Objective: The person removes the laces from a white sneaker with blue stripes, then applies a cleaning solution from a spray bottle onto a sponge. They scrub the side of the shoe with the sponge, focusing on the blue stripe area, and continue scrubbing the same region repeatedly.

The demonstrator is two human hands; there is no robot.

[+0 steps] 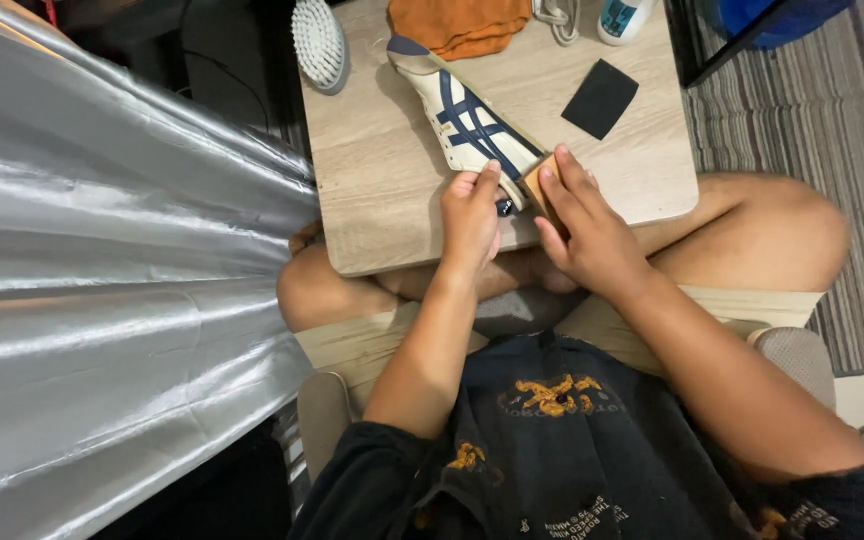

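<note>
A cream sneaker with navy stripes [467,112] lies slanted on a small light-wood table [382,170], toe toward me. My left hand [470,218] pinches the near end of the shoe, fingers closed on it. My right hand [584,225] presses a small tan block [536,180] against the toe, fingers laid over the block. Both forearms reach in from the bottom of the view.
A white brush [319,42], an orange cloth [460,25], white laces [558,18], a bottle [624,18] and a black square pad [600,97] lie on the table. Silver fabric [102,280] hangs at left. My crossed legs sit under the table; striped rug at right.
</note>
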